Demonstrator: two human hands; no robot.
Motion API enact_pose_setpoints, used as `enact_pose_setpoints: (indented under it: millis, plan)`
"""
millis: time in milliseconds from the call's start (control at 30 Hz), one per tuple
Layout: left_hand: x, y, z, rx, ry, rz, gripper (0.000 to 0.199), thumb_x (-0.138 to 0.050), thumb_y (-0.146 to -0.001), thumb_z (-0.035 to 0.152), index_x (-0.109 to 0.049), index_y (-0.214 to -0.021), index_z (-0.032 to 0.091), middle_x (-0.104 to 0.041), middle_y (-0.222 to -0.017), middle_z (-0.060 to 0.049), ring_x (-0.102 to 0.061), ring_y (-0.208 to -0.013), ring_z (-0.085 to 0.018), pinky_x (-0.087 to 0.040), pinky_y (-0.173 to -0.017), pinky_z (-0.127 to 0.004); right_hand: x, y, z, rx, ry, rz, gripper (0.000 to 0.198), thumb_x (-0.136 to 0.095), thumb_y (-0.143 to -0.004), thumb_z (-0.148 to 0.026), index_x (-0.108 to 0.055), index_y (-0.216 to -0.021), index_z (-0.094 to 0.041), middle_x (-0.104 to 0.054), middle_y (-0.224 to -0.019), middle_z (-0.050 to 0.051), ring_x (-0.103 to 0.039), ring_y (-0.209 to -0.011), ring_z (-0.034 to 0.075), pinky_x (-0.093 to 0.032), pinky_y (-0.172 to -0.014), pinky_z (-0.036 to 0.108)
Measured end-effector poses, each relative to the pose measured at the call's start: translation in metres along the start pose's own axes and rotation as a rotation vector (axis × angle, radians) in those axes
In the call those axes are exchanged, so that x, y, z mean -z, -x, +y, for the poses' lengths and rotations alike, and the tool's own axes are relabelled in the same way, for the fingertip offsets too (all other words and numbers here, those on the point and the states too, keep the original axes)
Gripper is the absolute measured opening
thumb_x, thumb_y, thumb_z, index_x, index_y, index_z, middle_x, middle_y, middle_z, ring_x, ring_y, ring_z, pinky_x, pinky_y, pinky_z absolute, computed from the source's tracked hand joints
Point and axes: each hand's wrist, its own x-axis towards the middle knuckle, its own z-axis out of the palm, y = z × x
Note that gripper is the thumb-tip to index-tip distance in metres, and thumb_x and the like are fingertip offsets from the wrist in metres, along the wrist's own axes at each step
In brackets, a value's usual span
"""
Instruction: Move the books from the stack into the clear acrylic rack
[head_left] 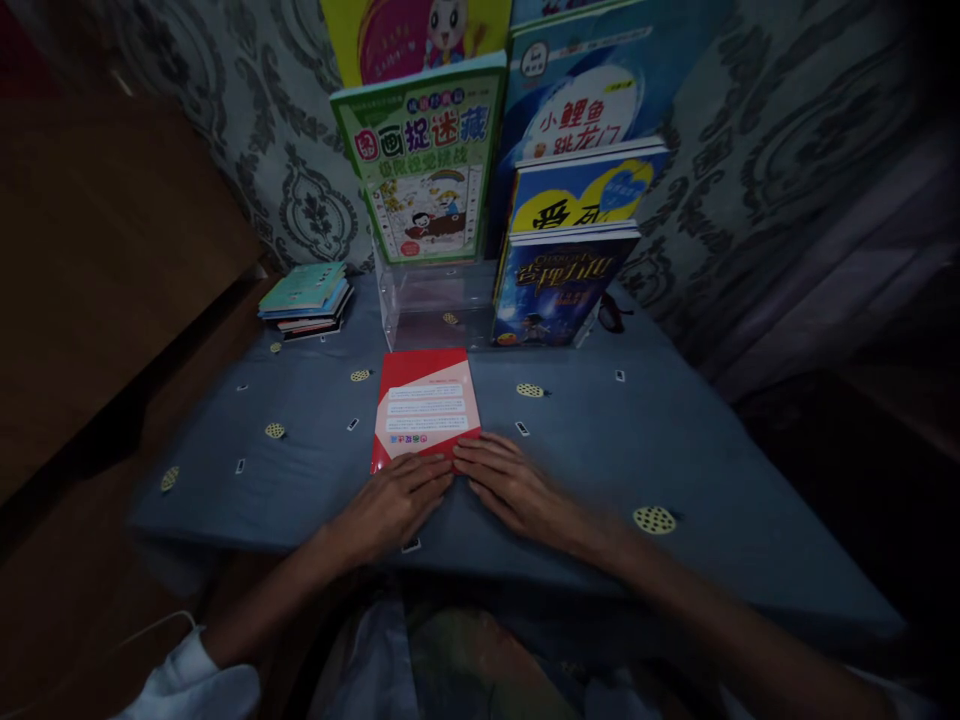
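A red and pink book [427,400] lies flat on the table, its printed text upside down to me. Across its near left edge rests my left hand [401,503], fingers stretched out and holding nothing. My right hand [514,480] lies flat at the book's near right corner, fingers extended, their tips close to those of the left. Beyond the book stands a clear display rack [439,295] of several books. A green-bordered picture book [424,170] leans on its left side, and a dark blue book [559,285] on its lower right.
A small stack of books [304,295] sits at the back left of the blue tablecloth [600,450]. Dark glasses [613,313] lie beside the rack's right side. A wooden panel [97,240] stands left of the table, and patterned wallpaper [315,205] covers the wall behind.
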Motion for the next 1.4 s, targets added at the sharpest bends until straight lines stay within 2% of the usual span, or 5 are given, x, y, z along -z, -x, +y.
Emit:
enact_pose_setpoints:
  millis: [233,467,700,1133,1400]
  plan:
    - [0.002,-0.003,-0.021,0.054,-0.033,0.02,0.034,-0.039,-0.106,0.024,-0.06,-0.132,0.016,-0.068,-0.131,-0.013,-0.063,-0.126,-0.022,-0.051,-0.107,-0.041,-0.013,-0.015,0.003,-0.028,0.065,-0.104,0.046,-0.043,-0.1,-0.018,-0.053,-0.144,-0.016,-0.064,-0.139,0.016,-0.055,-0.136,0.026,-0.039,-0.118,0.053]
    - [-0.001,-0.014,-0.048,0.119,-0.064,-0.01,0.034,-0.041,-0.105,0.023,-0.061,-0.132,0.018,-0.068,-0.132,-0.012,-0.063,-0.124,-0.023,-0.051,-0.106,-0.043,-0.026,-0.033,0.026,-0.081,0.161,-0.181,0.047,-0.04,-0.1,-0.015,-0.049,-0.146,-0.014,-0.058,-0.145,0.017,-0.047,-0.142,0.024,-0.035,-0.12,0.054]
    - [-0.005,-0.033,-0.081,0.167,-0.078,0.036,0.032,-0.043,-0.103,0.025,-0.064,-0.127,0.019,-0.069,-0.13,-0.011,-0.065,-0.121,-0.023,-0.051,-0.106,-0.042,-0.033,-0.057,0.053,-0.141,0.138,-0.155,0.045,-0.04,-0.1,-0.018,-0.053,-0.143,-0.016,-0.055,-0.149,0.017,-0.044,-0.144,0.025,-0.032,-0.121,0.055]
    - [-0.008,-0.073,-0.131,0.291,-0.123,-0.015,0.032,-0.043,-0.103,0.024,-0.065,-0.125,0.018,-0.07,-0.129,-0.011,-0.067,-0.117,-0.025,-0.051,-0.102,-0.042,-0.041,-0.107,0.102,-0.277,0.14,-0.177,0.046,-0.037,-0.102,-0.023,-0.052,-0.144,-0.01,-0.053,-0.15,0.02,-0.043,-0.145,0.028,-0.032,-0.121,0.054]
    - [-0.011,-0.089,-0.139,0.447,-0.148,-0.06,0.037,-0.04,-0.103,0.02,-0.06,-0.134,0.015,-0.061,-0.142,-0.015,-0.057,-0.132,-0.028,-0.042,-0.111,-0.048,-0.043,-0.118,0.113,-0.334,0.18,-0.132,0.048,-0.04,-0.1,-0.026,-0.053,-0.145,-0.013,-0.053,-0.15,0.016,-0.045,-0.144,0.025,-0.033,-0.121,0.05]
